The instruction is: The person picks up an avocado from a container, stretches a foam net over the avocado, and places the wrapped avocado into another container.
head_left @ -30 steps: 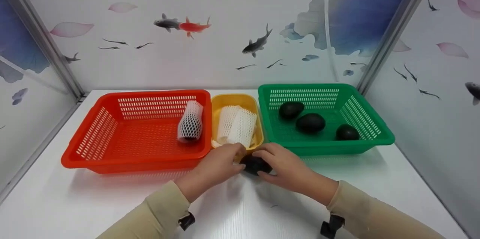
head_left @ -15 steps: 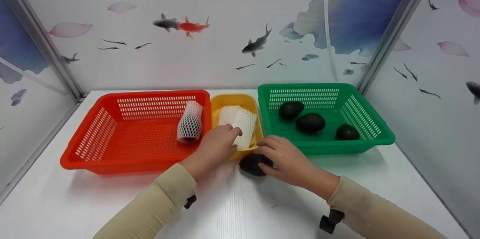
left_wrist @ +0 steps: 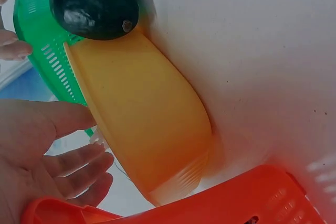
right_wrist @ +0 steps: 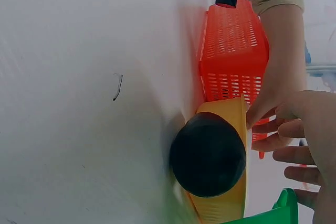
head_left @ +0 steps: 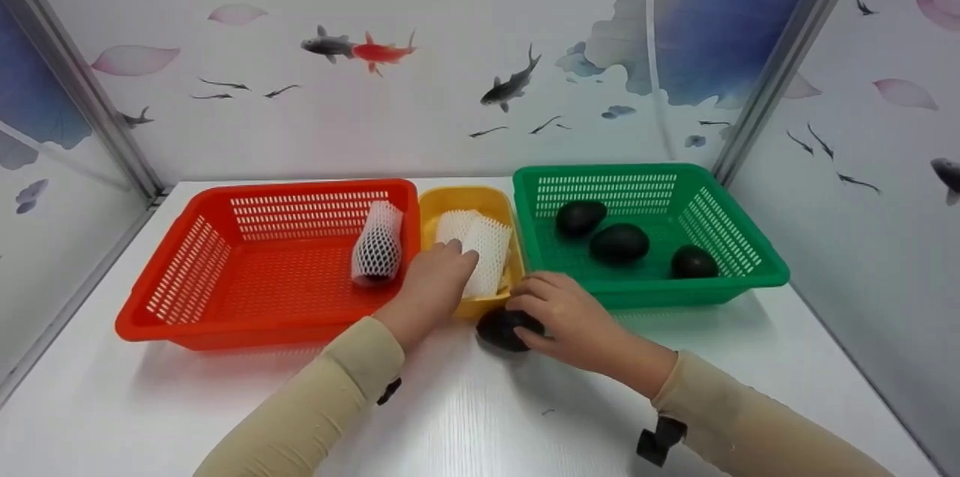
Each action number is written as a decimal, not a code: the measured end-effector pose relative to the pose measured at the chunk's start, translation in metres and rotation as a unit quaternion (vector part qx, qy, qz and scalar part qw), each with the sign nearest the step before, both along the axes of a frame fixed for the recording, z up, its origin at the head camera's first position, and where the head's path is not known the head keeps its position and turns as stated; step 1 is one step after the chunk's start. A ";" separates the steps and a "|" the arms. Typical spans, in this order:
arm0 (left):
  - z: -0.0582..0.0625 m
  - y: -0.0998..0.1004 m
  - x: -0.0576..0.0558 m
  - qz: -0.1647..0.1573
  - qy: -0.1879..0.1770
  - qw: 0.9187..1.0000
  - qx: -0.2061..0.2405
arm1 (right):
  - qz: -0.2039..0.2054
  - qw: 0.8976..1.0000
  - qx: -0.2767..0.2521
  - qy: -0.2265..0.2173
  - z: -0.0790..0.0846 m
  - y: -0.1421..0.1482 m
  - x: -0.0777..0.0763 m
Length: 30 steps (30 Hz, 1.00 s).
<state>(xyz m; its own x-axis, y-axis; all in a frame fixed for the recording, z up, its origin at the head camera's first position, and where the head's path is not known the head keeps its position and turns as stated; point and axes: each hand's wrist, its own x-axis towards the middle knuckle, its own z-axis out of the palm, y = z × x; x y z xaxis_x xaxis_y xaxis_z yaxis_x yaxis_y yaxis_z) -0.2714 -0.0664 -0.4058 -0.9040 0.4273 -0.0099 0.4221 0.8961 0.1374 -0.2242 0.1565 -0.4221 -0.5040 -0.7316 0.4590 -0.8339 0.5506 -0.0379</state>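
A dark avocado [head_left: 501,329] lies on the white table against the front of the small yellow basket [head_left: 486,304]. My right hand [head_left: 566,319] is beside it, fingers loosely bent and apart; the right wrist view shows a gap between these fingers and the avocado [right_wrist: 208,154]. My left hand [head_left: 435,278] reaches over the yellow basket at the white foam net sleeves [head_left: 487,256]. In the left wrist view its thumb and fingers [left_wrist: 84,174] are spread, with a bit of white net beyond their tips.
A red basket [head_left: 262,327] at left holds another avocado in a foam net [head_left: 377,252]. At right, a green basket [head_left: 660,293] has three bare avocados [head_left: 619,244]. Printed wall panels [head_left: 420,124] stand behind and at both sides.
My left hand has left the avocado and moved up over the yellow basket to the nets. My right hand has loosened from the avocado and risen slightly; the avocado stays about in place.
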 end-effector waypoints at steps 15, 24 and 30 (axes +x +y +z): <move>0.015 -0.009 -0.004 0.000 0.154 0.983 0.103 | 0.003 1.000 -0.012 0.005 0.007 0.002 0.002; 0.029 -0.020 0.011 -0.022 0.208 0.957 0.201 | -0.007 1.000 -0.019 -0.005 0.013 0.004 0.003; 0.035 -0.031 0.025 -0.031 0.223 0.936 0.271 | -0.032 0.999 -0.038 -0.009 0.018 0.005 0.004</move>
